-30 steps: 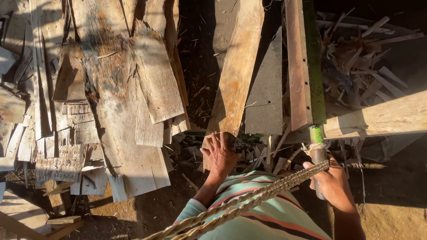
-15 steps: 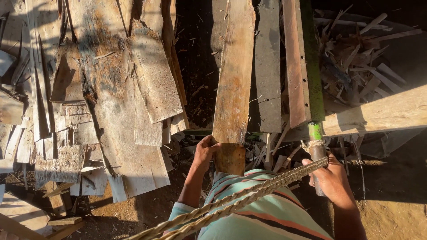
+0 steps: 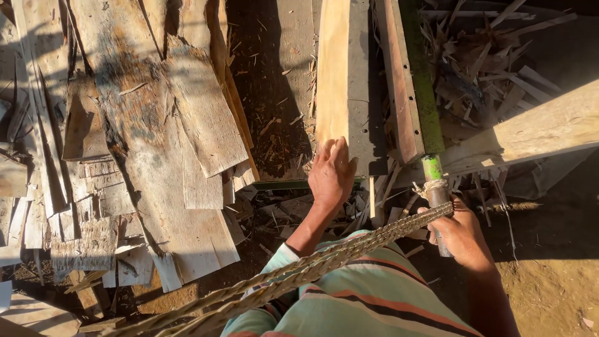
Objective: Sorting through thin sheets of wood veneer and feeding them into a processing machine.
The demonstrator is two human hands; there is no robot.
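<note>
A: What is nearest the camera from where you are watching?

B: I am seeing a striped teal, orange and white shirt (image 3: pixel 368 299) filling the bottom centre, with a twisted straw-coloured rope (image 3: pixel 299 271) running across it from the lower left up toward the right.

A: And the hands?

B: The right hand (image 3: pixel 462 234), right of centre, is clenching the dark metal handle (image 3: pixel 438 215) of a long blade. The rope is tying onto that handle just above the fist. The left hand (image 3: pixel 331 175), at centre, is lying spread on the near end of a pale, long wooden plank (image 3: pixel 343 81); the palm is pressing it and the fingers are not curling around it.

A: Where is that plank sitting?

B: It is standing lengthwise from the centre up to the top edge, half in sun and half in shade, just beside the long blade with the green painted edge (image 3: pixel 418 75).

A: Further out?

B: Weathered grey flat boards (image 3: pixel 156 137) are lying overlapped across the left half. A heap of thin wood splinters (image 3: pixel 486 68) is sitting in the upper right, and a broad sunlit timber beam (image 3: pixel 536 128) is crossing the right edge.
</note>
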